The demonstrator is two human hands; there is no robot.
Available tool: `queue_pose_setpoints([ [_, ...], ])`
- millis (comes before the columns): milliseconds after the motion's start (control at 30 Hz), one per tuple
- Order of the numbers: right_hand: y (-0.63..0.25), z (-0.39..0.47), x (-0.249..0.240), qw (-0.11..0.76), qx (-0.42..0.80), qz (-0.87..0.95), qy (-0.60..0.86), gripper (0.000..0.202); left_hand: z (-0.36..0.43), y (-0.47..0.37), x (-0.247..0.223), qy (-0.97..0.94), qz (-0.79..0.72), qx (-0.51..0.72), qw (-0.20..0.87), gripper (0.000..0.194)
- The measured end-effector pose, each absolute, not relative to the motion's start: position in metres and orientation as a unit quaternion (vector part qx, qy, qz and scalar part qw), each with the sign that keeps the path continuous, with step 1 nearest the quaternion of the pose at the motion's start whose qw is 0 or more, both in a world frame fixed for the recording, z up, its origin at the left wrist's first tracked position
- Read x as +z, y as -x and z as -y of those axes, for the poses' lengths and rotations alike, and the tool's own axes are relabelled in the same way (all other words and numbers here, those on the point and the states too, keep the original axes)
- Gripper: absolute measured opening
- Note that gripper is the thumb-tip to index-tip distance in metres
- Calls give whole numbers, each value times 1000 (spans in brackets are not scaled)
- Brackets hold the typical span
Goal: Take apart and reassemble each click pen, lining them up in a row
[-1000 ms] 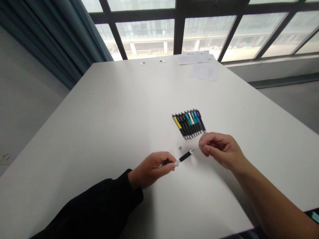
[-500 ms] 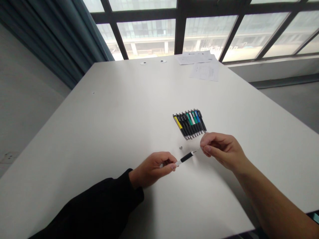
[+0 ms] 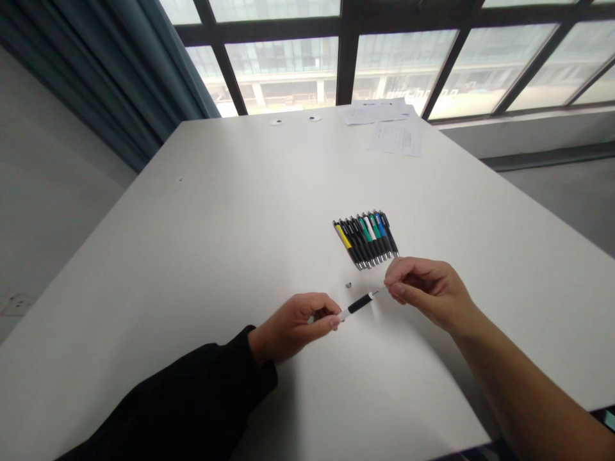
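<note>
My left hand (image 3: pixel 300 325) is closed around the white barrel of a pen (image 3: pixel 360 303) with a black grip, which tilts up to the right. A thin tip sticks out of the pen's open front end. Close to that tip, my right hand (image 3: pixel 425 288) pinches a thin pale piece (image 3: pixel 382 289) between thumb and forefinger; it is too small to name. On the table just above the pen lies a small silver tip cone (image 3: pixel 349 285). Beyond the hands, several click pens (image 3: pixel 366 240) with black, yellow, green, white and blue barrels lie side by side in a row.
The white table (image 3: pixel 230 224) runs toward the window (image 3: pixel 283 70). Printed papers (image 3: pixel 394 137) lie at its far right edge. Two small white discs (image 3: pixel 277 122) are at the far edge. A blue curtain (image 3: pixel 106 70) hangs at the left.
My right hand has moved slightly left, nearer the pen, and less of the thin piece shows between fingers and pen. The left hand and the row of pens stay as they were.
</note>
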State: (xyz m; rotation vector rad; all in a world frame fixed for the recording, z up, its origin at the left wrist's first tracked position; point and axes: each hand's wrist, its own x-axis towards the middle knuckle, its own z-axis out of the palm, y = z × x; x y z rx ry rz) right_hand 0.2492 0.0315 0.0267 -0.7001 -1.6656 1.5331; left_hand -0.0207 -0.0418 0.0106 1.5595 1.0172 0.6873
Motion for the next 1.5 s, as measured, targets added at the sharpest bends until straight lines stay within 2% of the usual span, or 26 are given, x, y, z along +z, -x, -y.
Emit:
queue_pose_setpoints([
  [133, -247, -30, 30, 355, 601, 662, 274, 3, 42, 20, 13, -655, -437, 288, 546, 24],
  [367, -249, -32, 30, 387, 578, 665, 272, 4, 41, 20, 12, -659, -430, 292, 543, 24],
  [800, -242, -30, 38, 305, 607, 683, 268, 7, 40, 18, 16, -652, -430, 287, 555, 22],
  [900, -239, -30, 37, 311, 590, 701, 253, 11, 40, 18, 18, -649, -425, 291, 560, 22],
  [967, -238, -31, 33, 316, 584, 709, 236, 26, 41, 19, 17, -640, -421, 292, 573, 23],
  [1067, -238, -33, 25, 303, 568, 730, 229, 67, 42, 20, 14, -590, -417, 302, 623, 30],
  [1133, -235, -33, 20, 287, 499, 776, 259, 74, 43, 20, 11, -553, -408, 322, 651, 35],
  [1233, -225, -34, 11, 253, 363, 853, 277, 48, 43, 19, 9, -525, -393, 353, 667, 36],
  [1300, -218, -35, 7, 239, 317, 880, 259, 27, 42, 19, 10, -515, -392, 355, 675, 36],
  [1400, -216, -36, 9, 249, 324, 874, 262, 21, 42, 18, 11, -511, -402, 344, 677, 38],
  [1500, -226, -38, 17, 342, 415, 788, 299, 11, 43, 19, 11, -529, -413, 321, 668, 38],
])
